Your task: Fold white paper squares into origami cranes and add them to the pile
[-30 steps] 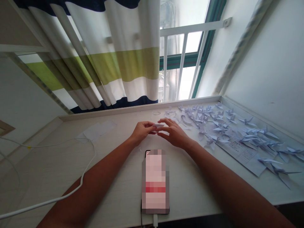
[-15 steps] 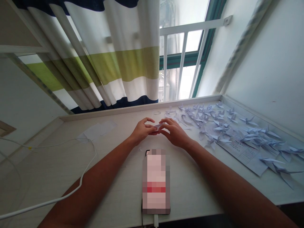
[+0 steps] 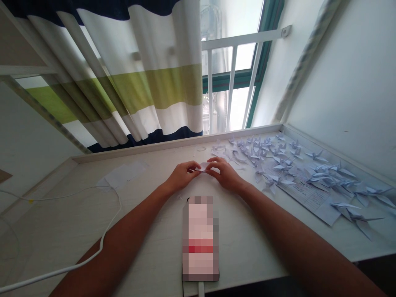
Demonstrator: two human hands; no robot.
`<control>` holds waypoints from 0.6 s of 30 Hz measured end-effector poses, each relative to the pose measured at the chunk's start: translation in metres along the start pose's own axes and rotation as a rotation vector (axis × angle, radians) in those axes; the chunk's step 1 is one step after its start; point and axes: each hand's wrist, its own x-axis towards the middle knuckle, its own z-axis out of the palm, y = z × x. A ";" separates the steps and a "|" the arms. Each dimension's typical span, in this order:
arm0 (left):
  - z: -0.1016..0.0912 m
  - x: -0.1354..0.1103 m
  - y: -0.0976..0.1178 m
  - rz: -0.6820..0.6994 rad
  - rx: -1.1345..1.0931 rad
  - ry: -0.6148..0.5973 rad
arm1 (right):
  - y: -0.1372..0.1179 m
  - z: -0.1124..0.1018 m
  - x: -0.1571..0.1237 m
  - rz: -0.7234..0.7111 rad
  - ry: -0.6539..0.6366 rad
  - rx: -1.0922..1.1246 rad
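Both hands meet over the middle of a pale table (image 3: 77,231). My left hand (image 3: 181,175) and my right hand (image 3: 225,175) pinch a small folded piece of pale paper (image 3: 204,166) between their fingertips, just above the tabletop. A phone (image 3: 200,239) lies flat between my forearms, its screen lit, with a cable plugged in at its near end. Several pale lilac paper cranes (image 3: 278,165) are spread over the table to the right of my right hand.
A printed sheet (image 3: 309,196) lies under some cranes on the right. A white cable (image 3: 105,235) loops across the left of the table. Flat paper pieces (image 3: 123,173) lie at the back left. A striped curtain (image 3: 139,82) and barred window (image 3: 232,82) stand behind.
My fingers have closed in tighter on the folded paper, with the right hand's fingers now curled rather than spread. The view has shifted slightly.
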 end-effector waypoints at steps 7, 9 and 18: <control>-0.005 -0.009 -0.021 0.222 0.319 -0.081 | 0.002 0.004 0.000 -0.103 -0.151 -0.105; -0.008 -0.013 -0.026 0.271 0.356 -0.078 | 0.002 0.004 0.001 -0.100 -0.171 -0.124; -0.016 -0.021 -0.023 0.326 0.390 -0.119 | 0.001 0.008 0.002 -0.071 -0.156 -0.059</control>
